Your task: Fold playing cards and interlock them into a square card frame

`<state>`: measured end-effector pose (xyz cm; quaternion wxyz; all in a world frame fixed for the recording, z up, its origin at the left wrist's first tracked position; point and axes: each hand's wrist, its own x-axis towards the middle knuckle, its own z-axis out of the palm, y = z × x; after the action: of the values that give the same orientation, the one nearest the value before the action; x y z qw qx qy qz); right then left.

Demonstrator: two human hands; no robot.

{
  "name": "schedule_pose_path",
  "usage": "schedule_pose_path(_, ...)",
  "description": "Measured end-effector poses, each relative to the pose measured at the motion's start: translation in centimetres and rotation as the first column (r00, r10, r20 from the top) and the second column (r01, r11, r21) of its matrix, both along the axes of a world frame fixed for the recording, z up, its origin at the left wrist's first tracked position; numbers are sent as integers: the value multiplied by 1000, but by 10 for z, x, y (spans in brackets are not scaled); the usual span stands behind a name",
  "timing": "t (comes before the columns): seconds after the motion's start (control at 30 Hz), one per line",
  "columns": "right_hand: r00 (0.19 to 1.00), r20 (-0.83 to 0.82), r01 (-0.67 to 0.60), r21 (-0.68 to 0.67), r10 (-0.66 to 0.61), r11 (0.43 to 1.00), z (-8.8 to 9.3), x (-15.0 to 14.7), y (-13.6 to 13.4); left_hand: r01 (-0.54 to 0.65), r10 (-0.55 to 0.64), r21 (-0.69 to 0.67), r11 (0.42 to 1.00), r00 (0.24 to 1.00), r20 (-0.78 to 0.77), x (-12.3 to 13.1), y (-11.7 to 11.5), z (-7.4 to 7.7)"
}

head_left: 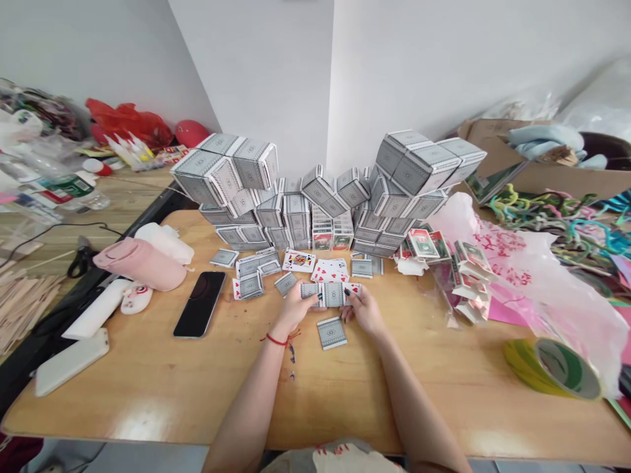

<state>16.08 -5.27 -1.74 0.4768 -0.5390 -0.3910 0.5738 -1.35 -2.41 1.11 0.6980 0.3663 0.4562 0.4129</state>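
My left hand (297, 306) and my right hand (363, 311) pinch opposite ends of a small assembly of playing cards (334, 295). Grey patterned backs face up, with a red heart showing at the right end. Just below lies a squarish folded card (332, 333), back side up. Beyond my hands are face-up red-suit cards (329, 269) and a face card (298, 260). More folded cards (251, 269) sit to the left. Behind them stands a structure of card blocks (297, 220), with a tall stack at each side and a lower middle.
A black phone (200, 304) and a pink roll (142, 264) lie on the left. To the right are card boxes (470, 276), a crumpled plastic bag (522, 256), a yellow tape roll (525, 366) and a cardboard box (547, 174). Walls stand behind the structure.
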Motion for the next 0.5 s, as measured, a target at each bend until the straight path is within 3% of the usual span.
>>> schedule_pose_path(0.2, 998, -36, -45, 11, 46, 999, -3, 3, 1, -3, 4, -16, 1000, 1000, 19, -2, 0, 0)
schedule_pose_path(0.5, 994, -30, -101, -5, 101, 995, -3, 3, -2, -9, 15, 43, 999, 991, -133, 2, -1, -8)
